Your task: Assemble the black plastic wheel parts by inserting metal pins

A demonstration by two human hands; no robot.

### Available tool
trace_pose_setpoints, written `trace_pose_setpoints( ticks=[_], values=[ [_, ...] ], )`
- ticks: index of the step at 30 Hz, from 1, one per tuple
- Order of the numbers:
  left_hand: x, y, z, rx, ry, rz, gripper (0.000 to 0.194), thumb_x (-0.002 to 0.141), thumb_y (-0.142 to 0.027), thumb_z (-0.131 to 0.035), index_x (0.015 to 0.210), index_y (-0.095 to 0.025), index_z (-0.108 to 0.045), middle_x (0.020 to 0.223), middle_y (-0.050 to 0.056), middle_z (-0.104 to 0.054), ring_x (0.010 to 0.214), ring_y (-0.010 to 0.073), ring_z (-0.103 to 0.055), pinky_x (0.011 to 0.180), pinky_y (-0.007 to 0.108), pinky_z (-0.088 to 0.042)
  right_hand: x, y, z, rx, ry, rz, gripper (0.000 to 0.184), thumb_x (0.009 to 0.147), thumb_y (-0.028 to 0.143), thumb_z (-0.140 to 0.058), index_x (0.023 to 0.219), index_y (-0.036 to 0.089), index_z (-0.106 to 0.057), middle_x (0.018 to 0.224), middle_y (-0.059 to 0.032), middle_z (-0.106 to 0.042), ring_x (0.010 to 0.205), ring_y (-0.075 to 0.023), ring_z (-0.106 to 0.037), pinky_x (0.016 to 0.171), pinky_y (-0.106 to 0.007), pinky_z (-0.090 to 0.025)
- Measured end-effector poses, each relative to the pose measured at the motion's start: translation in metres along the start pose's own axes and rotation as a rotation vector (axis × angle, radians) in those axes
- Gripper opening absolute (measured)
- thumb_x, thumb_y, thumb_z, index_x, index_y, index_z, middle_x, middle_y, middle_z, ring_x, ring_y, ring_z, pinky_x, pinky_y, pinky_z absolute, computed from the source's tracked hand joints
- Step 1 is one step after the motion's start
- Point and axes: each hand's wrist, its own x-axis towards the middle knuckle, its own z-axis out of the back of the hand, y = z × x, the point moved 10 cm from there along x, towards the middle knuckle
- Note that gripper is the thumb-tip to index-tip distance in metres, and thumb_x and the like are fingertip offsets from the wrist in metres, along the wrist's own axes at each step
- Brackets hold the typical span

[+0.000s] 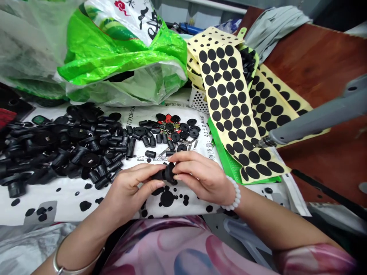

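Both hands meet at the table's front edge over a small black plastic part (165, 173). My left hand (132, 189) pinches its tube-like end between thumb and fingers. My right hand (199, 173), with a white bead bracelet on the wrist, closes its fingers on the round disc end of the same part. A large heap of similar black parts (60, 147) lies to the left. A smaller group of black discs and tubes (169, 133) sits just beyond the hands. Yellow sheets of round black pads (233, 110) lie to the right.
A green and white plastic bag (120, 49) stands behind the parts. A grey powered tool (315, 118) juts in from the right above the brown table (323, 57). A green mesh tray (229, 160) lies under the sheets, and a white basket (197, 100) behind it.
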Motion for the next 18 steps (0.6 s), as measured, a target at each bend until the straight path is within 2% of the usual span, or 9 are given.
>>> trace_pose_setpoints(
  ticks=[5,9,14,16,18],
  values=[
    [0.000,-0.005,-0.007,0.043,0.052,-0.011,0.023,0.085,-0.019,-0.058,0.107,-0.019,-0.064,0.091,0.002,-0.068,0.079,0.0108,-0.063,0.071,0.017,-0.048,0.000,-0.001,-0.002,0.022,0.028,0.012,0.009,0.088,0.008,-0.054,0.094,0.009,-0.060,0.105,-0.0167,-0.064,0.102,-0.0171,-0.060,0.085,-0.028,-0.053],
    [-0.001,-0.003,-0.009,-0.066,0.087,0.017,0.020,0.086,-0.020,-0.056,0.104,-0.021,-0.066,0.081,-0.001,-0.066,0.069,0.0085,-0.060,0.062,0.015,-0.046,0.003,-0.009,-0.003,0.112,0.041,-0.046,0.008,0.090,0.012,-0.053,0.096,0.012,-0.059,0.103,-0.0133,-0.064,0.099,-0.0160,-0.061,0.086,-0.029,-0.053],
    [-0.004,0.010,-0.011,-0.213,0.083,0.124,0.018,0.086,-0.022,-0.056,0.099,-0.019,-0.067,0.082,-0.001,-0.066,0.067,0.0087,-0.058,0.062,0.016,-0.047,0.001,0.004,-0.014,0.047,0.234,0.051,0.035,0.095,0.022,-0.047,0.125,0.005,-0.045,0.117,-0.0195,-0.057,0.114,-0.0205,-0.053,0.095,-0.034,-0.049],
    [-0.006,0.013,-0.015,-0.251,0.106,0.166,0.019,0.086,-0.024,-0.056,0.100,-0.019,-0.067,0.081,0.000,-0.065,0.063,0.0086,-0.056,0.058,0.016,-0.047,0.000,0.007,-0.017,-0.002,0.298,0.057,0.036,0.095,0.023,-0.047,0.126,0.004,-0.046,0.120,-0.0202,-0.055,0.116,-0.0206,-0.051,0.096,-0.033,-0.048],
    [-0.006,0.011,-0.016,-0.263,0.129,0.171,0.019,0.086,-0.022,-0.055,0.101,-0.018,-0.067,0.077,-0.001,-0.063,0.061,0.0080,-0.055,0.056,0.016,-0.045,-0.001,0.010,-0.016,-0.071,0.307,0.070,0.031,0.095,0.021,-0.046,0.121,0.004,-0.051,0.119,-0.0200,-0.056,0.115,-0.0204,-0.052,0.095,-0.032,-0.049]
  ],
)
